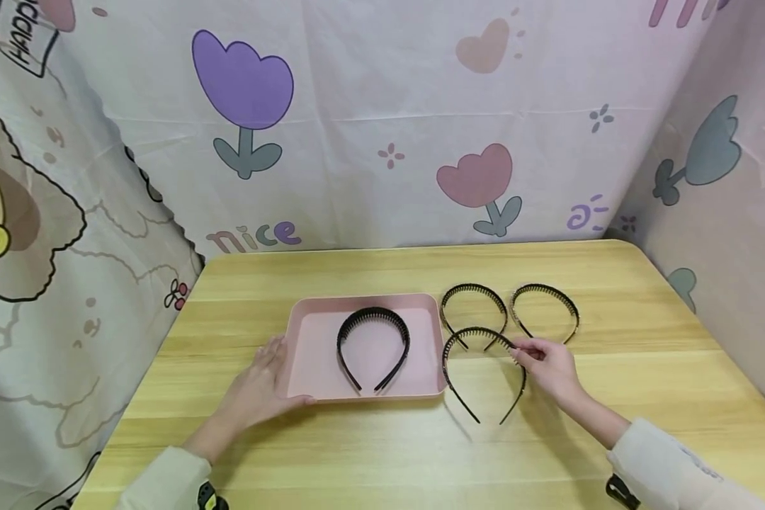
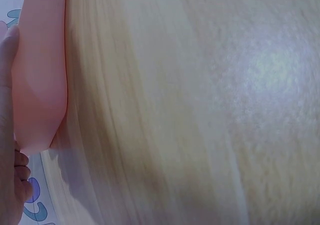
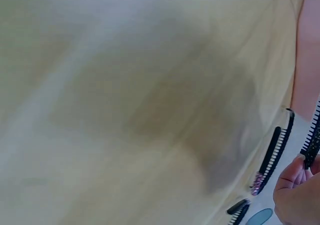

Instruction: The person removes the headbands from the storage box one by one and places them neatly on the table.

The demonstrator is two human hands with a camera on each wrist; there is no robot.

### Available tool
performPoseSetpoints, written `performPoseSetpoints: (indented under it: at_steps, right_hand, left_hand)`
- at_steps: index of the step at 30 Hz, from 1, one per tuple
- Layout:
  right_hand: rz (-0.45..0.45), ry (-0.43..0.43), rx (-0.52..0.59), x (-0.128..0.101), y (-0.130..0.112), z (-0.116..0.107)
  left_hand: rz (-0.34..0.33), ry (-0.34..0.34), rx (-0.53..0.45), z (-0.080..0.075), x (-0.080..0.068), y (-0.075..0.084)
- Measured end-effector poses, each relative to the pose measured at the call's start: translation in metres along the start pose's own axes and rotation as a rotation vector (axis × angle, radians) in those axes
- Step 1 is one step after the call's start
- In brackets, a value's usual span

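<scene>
A pink tray [image 1: 366, 398] lies on the table, with a black toothed headband [image 1: 374, 314] inside it. My left hand [image 1: 261, 382] holds the tray at its left front corner, thumb along the front wall and fingers at the left side. With thumb and fingertips, my right hand [image 1: 551, 365] pinches another black toothed headband [image 1: 446, 365] by its right side, just right of the tray. Its open ends point toward me, and in the right wrist view this headband [image 3: 312, 137] shows glittery decoration near the fingertips.
Two more black toothed headbands stand behind the held one: one headband [image 1: 474, 287] beside the tray's right wall, the other headband [image 1: 545, 287] farther right. The wooden table [image 1: 382, 460] ends at a patterned cloth [image 1: 370, 198] at the back.
</scene>
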State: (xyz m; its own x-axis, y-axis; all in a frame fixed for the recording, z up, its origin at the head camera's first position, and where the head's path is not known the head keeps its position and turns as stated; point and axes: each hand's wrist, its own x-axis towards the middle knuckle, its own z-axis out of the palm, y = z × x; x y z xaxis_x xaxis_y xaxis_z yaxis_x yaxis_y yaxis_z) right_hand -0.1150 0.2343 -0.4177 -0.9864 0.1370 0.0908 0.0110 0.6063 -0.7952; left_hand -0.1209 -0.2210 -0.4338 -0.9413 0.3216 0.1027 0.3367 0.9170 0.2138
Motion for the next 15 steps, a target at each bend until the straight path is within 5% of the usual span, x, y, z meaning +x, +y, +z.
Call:
performPoseSetpoints:
  at_steps: [15]
  right_hand:
    - [0.044, 0.026, 0.014, -0.023, 0.018, 0.0]
  left_hand:
    - [0.011, 0.015, -0.008, 0.001, 0.0, -0.001]
